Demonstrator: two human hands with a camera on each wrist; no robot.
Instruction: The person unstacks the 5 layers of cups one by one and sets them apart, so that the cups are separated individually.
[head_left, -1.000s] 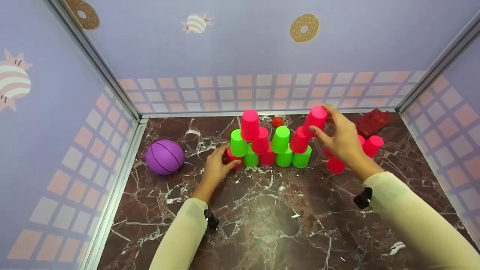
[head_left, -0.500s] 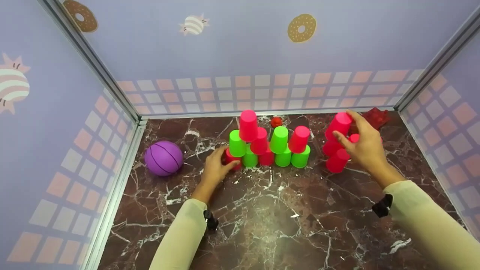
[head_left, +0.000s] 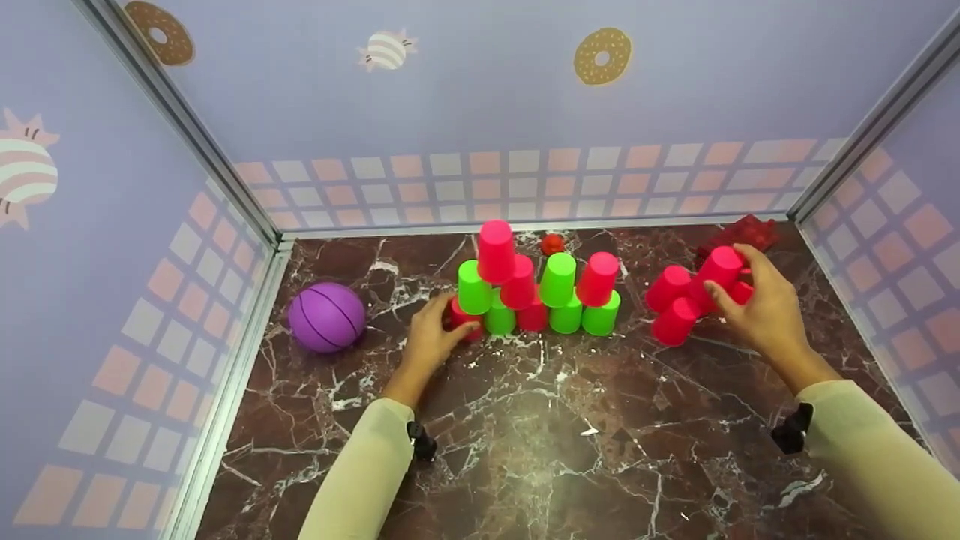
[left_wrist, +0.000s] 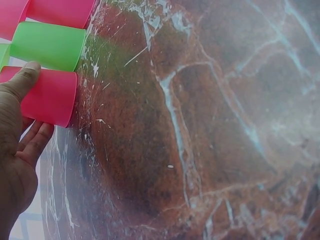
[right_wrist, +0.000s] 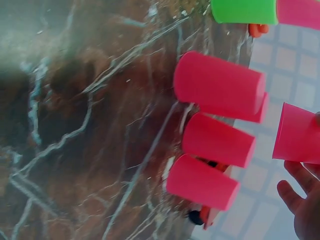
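In the head view, cups stand upside down in a tiered stack. My left hand [head_left: 427,337] grips the red cup [head_left: 466,315] at the left end of the bottom row; the left wrist view shows my thumb over that cup [left_wrist: 50,97] and fingers below. Above are a row of green [head_left: 558,281] and red cups and a single pink-red cup [head_left: 496,251] on top at the left. My right hand [head_left: 772,322] holds another pink-red cup [head_left: 716,277] above a group of red cups [head_left: 675,322] at the right. The right wrist view shows that held cup [right_wrist: 297,135] apart from the group.
A purple ball [head_left: 327,316] with black lines lies left of the stack. Behind the stack is a small orange-red ball [head_left: 552,244]. A red object [head_left: 746,232] lies in the back right corner. Walls enclose the marbled surface [head_left: 525,435] at the back and sides.
My right hand has carried its cup from above the right end of the stack rightward and down to the red group. My left hand has stayed on its cup.
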